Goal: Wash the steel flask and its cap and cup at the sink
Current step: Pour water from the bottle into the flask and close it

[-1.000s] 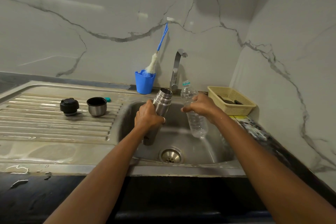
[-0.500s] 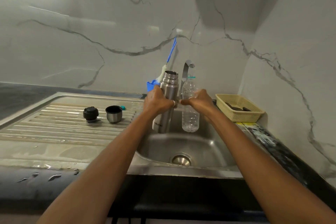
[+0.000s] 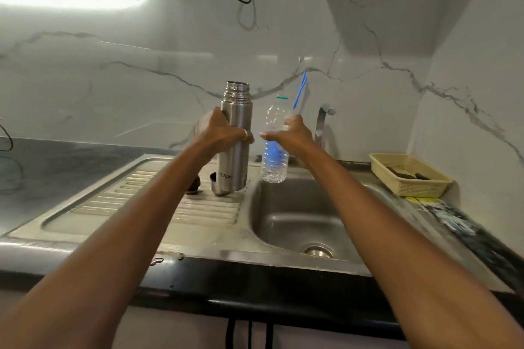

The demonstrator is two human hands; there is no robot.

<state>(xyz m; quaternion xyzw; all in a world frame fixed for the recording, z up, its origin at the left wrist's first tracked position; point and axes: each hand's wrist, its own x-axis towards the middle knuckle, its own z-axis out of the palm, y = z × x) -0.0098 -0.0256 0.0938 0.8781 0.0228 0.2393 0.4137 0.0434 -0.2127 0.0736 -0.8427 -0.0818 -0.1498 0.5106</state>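
Steel flask (image 3: 236,133), capless, beside clear plastic bottle (image 3: 274,163)

left hand (image 3: 219,133): wrapped round the middle of the steel flask (image 3: 236,113), held upright, mouth open, above the drainboard (image 3: 198,212)
right hand (image 3: 292,136): gripping a clear plastic bottle (image 3: 273,163), also upright, just beside the flask, over the sink (image 3: 297,221)
cup (image 3: 217,188): on the drainboard, mostly hidden behind the flask
cap (image 3: 194,183): dark, beside the cup, half behind the left arm
far right: yellow basket (image 3: 408,178) on the counter
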